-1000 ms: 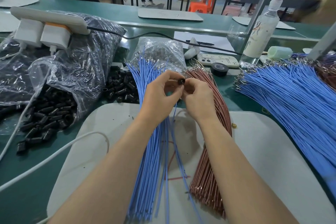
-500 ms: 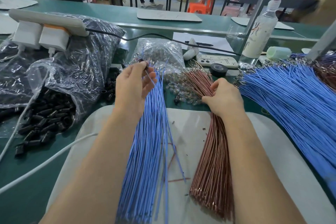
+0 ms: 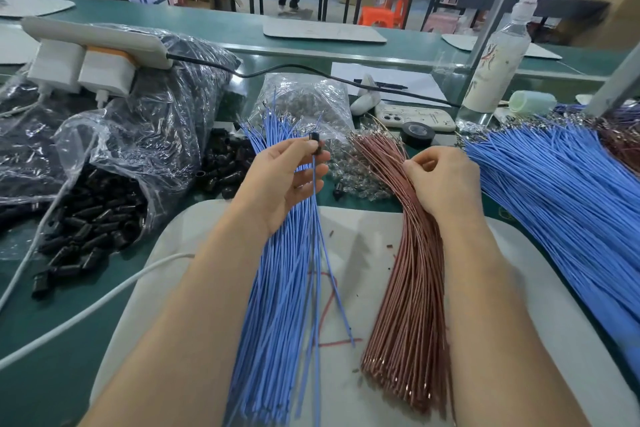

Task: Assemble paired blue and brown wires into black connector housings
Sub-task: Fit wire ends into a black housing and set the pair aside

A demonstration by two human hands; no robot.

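Loose housings [image 3: 86,229] far left, wire bundle [image 3: 277,305] centre on mat [image 3: 356,392], second bundle [image 3: 408,305] just right.

We cannot tell which brown wire [image 3: 408,288] the curled fingertips of the right hand [image 3: 445,177] pinch. The left hand [image 3: 284,180] hides most of the black housing [image 3: 316,143]. The right blue bundle [image 3: 568,198] runs past the frame's edge.

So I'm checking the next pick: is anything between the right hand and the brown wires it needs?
Nothing visible. The right hand already rests on the brown wire bundle, fingers curled at its upper end. The left hand holds a black housing with a blue wire, off to the side.
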